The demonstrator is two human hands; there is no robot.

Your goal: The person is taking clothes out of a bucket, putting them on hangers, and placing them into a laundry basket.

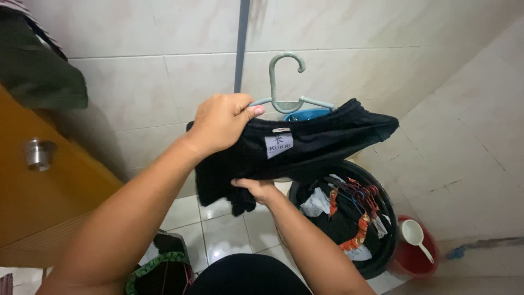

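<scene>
A black pair of shorts (322, 145) with a small white label at the waistband hangs over a pale green plastic hanger (284, 82). My left hand (221, 123) grips the hanger's left arm together with the waistband. Lower down, my right hand (256, 188) pinches the bunched black fabric at the garment's bottom left. The hanger's hook points up, free of any rail.
A black tub (382, 254) full of dark and orange-patterned clothes and hangers stands on the white tiled floor. A red bucket (423, 262) with a white scoop sits to its right. An orange door (38, 180) with a metal knob is on the left. A grey pipe (240, 43) runs down the wall.
</scene>
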